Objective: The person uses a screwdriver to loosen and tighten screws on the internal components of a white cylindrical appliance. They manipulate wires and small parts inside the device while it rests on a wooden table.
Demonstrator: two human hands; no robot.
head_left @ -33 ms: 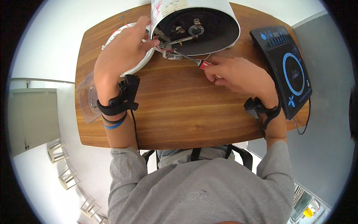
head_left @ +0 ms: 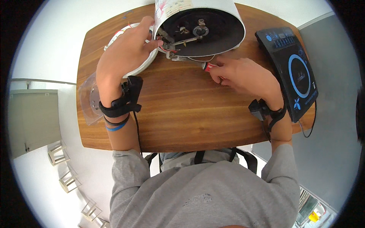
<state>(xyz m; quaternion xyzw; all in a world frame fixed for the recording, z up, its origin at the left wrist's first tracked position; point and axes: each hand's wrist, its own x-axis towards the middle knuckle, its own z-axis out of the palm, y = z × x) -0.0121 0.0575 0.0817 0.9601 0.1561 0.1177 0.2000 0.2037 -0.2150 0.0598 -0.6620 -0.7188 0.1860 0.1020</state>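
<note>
A white rice cooker with a flower print lies on its side at the far edge, its dark open underside towards me. My left hand grips its left rim, the thumb pressed by a small metal switch bracket with red wires. A metal lever runs from there to the round centre part. My right hand is closed round a screwdriver with a red handle, just below the cooker's lower rim. Its tip is hard to make out.
A black induction cooktop with a cord lies at the table's right. Behind my left hand sits a round white part with wires. A clear plastic tray holding small screws is at the left edge of the wooden table.
The screwdriver and my right hand have shifted slightly right, and its shaft no longer shows running up to the bracket. My left hand and the cooker stay nearly still.
</note>
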